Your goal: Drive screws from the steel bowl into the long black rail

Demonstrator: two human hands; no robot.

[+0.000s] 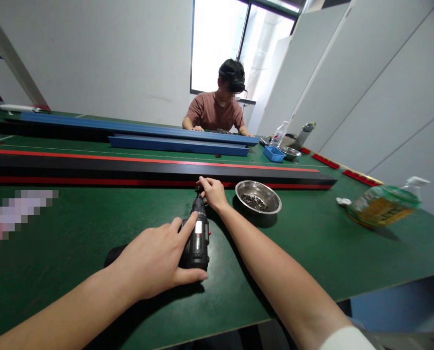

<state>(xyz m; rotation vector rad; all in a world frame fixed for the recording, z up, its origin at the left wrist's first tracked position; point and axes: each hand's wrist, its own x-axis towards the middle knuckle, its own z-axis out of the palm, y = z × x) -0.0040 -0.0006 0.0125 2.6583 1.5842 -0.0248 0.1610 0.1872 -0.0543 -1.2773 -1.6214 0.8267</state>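
My left hand (154,255) is wrapped round a black cordless drill (198,238), which lies on its side with its chuck pointing away from me. At the bit's tip, my right hand (212,193) has thumb and fingers pinched together; what they hold, if anything, is too small to make out. Just beyond the fingertips runs a long black bar with red edges (147,170). To the right of my right hand stands a steel bowl (275,206) with many small dark screws (254,202) in the bottom.
Blue metal profiles (180,144) lie farther back on the green table (312,253). A large plastic bottle (385,206) lies at the right. Beyond are a blue basket (274,154), another steel bowl (291,153) and a clear bottle (280,133). A person (219,109) sits opposite.
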